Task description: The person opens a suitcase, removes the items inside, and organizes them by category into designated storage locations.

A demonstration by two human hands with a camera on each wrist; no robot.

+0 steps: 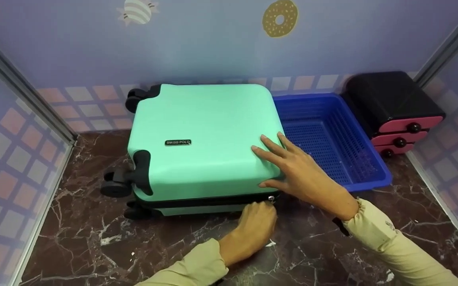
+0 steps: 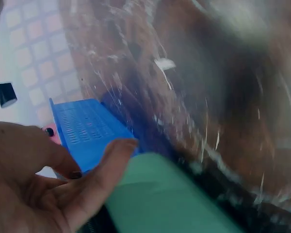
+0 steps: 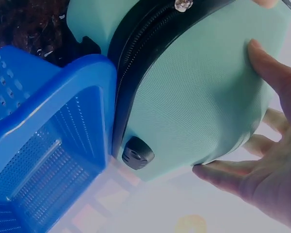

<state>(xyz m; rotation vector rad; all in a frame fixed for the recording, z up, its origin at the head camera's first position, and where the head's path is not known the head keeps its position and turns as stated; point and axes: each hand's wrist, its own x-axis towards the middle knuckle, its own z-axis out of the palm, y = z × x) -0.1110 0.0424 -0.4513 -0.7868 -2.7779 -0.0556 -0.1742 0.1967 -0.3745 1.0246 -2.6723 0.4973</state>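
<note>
A mint-green suitcase (image 1: 209,119) lies flat on the floor, its black wheels to the left. Along its side runs a black zipper (image 3: 131,58) with a shiny silver piece (image 1: 271,198) at the front right corner. Beside that corner my left hand (image 1: 255,224) has curled fingers and seems to pinch the zipper pull, which the hand mostly hides. With fingers spread, my right hand (image 1: 298,171) rests on the suitcase's right end. The right wrist view shows its thumb and fingertips against the green shell, near a black foot (image 3: 138,153).
A blue perforated basket (image 1: 372,159) stands right of the suitcase, close against it. Behind it to the right is a black box with pink drawers (image 1: 402,107). Patterned walls (image 1: 213,43) enclose the dark marbled floor (image 1: 94,250) on the left, back and right.
</note>
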